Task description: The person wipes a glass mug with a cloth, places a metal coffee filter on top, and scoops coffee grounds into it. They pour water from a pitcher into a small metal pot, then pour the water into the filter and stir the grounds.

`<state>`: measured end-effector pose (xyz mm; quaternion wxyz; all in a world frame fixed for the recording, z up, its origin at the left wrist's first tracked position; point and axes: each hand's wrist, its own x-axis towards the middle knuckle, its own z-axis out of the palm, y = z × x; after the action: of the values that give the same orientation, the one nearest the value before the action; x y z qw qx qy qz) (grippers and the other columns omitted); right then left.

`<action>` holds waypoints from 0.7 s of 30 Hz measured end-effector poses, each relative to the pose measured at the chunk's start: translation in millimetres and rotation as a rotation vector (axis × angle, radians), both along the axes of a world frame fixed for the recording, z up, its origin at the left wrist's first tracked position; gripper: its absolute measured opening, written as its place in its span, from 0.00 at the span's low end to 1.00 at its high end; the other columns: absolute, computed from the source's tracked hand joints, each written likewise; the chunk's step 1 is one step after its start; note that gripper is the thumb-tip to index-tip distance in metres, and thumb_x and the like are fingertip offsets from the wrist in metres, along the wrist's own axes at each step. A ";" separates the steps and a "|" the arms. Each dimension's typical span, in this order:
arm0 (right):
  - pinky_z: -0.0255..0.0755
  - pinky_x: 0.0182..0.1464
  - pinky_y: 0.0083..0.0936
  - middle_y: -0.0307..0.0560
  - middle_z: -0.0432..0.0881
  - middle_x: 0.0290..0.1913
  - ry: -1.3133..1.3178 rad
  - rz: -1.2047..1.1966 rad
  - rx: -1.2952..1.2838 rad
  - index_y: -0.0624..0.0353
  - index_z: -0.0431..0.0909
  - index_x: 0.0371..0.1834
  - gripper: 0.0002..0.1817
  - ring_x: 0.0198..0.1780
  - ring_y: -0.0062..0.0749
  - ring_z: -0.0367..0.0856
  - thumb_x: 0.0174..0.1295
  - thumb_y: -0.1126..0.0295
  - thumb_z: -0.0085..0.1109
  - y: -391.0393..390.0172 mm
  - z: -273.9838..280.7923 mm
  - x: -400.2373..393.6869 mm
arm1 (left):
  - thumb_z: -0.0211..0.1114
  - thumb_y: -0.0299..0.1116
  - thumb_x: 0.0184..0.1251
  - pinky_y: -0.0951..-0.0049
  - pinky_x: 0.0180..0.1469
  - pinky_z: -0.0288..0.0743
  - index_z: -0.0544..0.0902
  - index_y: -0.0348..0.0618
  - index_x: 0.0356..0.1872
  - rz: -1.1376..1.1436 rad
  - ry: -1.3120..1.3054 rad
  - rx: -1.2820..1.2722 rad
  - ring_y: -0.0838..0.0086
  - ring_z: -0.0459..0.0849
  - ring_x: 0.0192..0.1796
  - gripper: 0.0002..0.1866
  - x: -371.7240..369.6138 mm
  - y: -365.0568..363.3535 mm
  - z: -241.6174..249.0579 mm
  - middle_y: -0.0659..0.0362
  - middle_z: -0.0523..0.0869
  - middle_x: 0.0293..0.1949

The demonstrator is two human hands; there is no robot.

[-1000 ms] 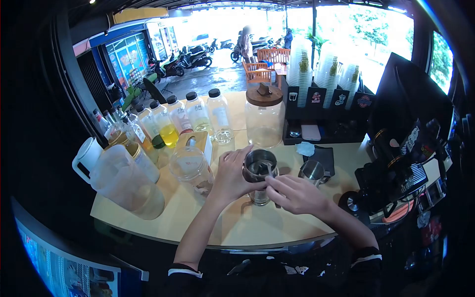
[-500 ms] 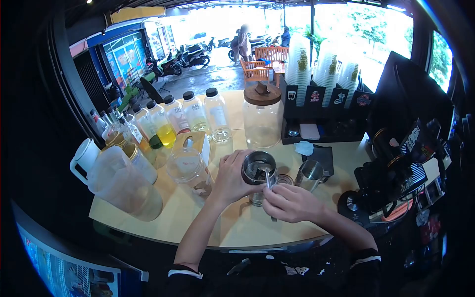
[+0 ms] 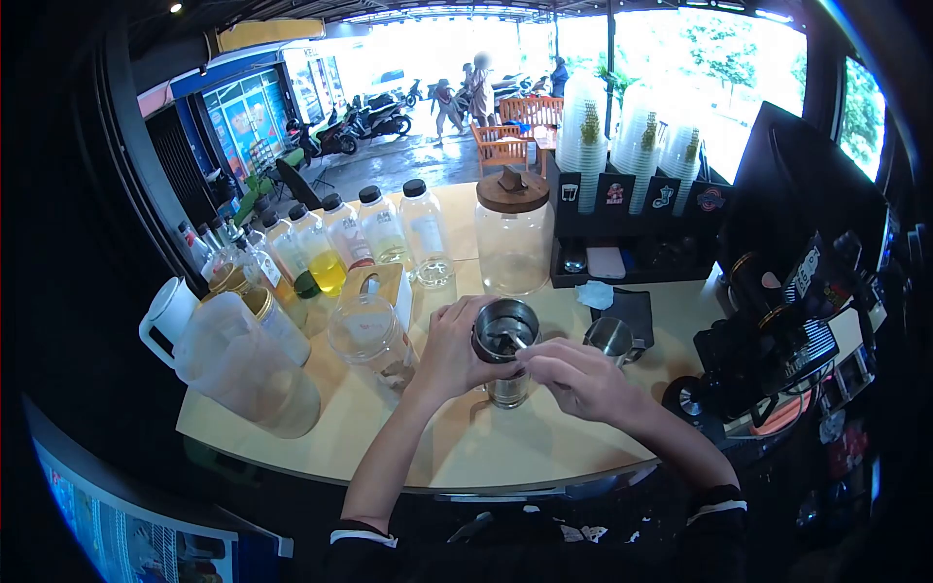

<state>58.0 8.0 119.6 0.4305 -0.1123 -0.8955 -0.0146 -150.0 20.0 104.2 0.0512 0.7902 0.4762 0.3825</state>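
Fingers of my left hand (image 3: pixel 453 352) are wrapped round the left side of a metal cup (image 3: pixel 506 317) at the middle of the counter. My right hand (image 3: pixel 581 381) pinches the handle of a spoon (image 3: pixel 516 340), whose lower end is inside the cup. What the cup contains is dark and hard to make out. Below the cup a clear glass (image 3: pixel 508 392) shows in part. To the right stands a second metal cup (image 3: pixel 609 338). A clear plastic jar (image 3: pixel 367 335) is just left of my left hand.
Behind my hands stands a large glass jar (image 3: pixel 514 243) with a wooden lid. Bottles (image 3: pixel 424 231) and a frosted pitcher (image 3: pixel 243 364) occupy the left. A black rack (image 3: pixel 637 219) holds stacked cups; black equipment (image 3: pixel 748 355) is at the right. People are outside.
My right hand has shifted slightly up and right, and the spoon now leans lower across the cup. Another person has come into view outside, near the motorbikes.
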 end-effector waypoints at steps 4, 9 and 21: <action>0.77 0.37 0.31 0.46 0.78 0.44 0.023 0.023 -0.046 0.60 0.72 0.40 0.15 0.41 0.40 0.81 0.48 0.80 0.60 4.2 1.1 0.1 | 0.78 0.47 0.32 0.59 0.62 0.61 0.73 0.43 0.55 -0.044 -0.023 -0.006 0.59 0.77 0.54 0.43 0.2 -2.3 4.0 0.53 0.79 0.49; 0.78 0.38 0.31 0.46 0.78 0.45 0.015 0.089 -0.091 0.61 0.72 0.42 0.16 0.41 0.41 0.81 0.49 0.80 0.60 1.4 1.4 -0.7 | 0.79 0.46 0.32 0.58 0.64 0.59 0.73 0.46 0.55 -0.017 0.022 0.020 0.61 0.77 0.56 0.42 -1.1 -5.9 12.6 0.55 0.79 0.50; 0.78 0.42 0.28 0.48 0.79 0.49 0.093 0.085 -0.267 0.61 0.75 0.42 0.10 0.44 0.40 0.82 0.57 0.78 0.60 0.0 6.9 6.9 | 0.80 0.36 0.26 0.56 0.68 0.53 0.73 0.46 0.54 -0.113 0.011 0.099 0.62 0.73 0.59 0.42 -9.1 3.1 16.5 0.58 0.77 0.52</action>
<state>64.8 8.0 126.5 0.4528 -0.1312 -0.8726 0.1279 -159.1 23.1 120.8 0.0307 0.8195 0.4114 0.3977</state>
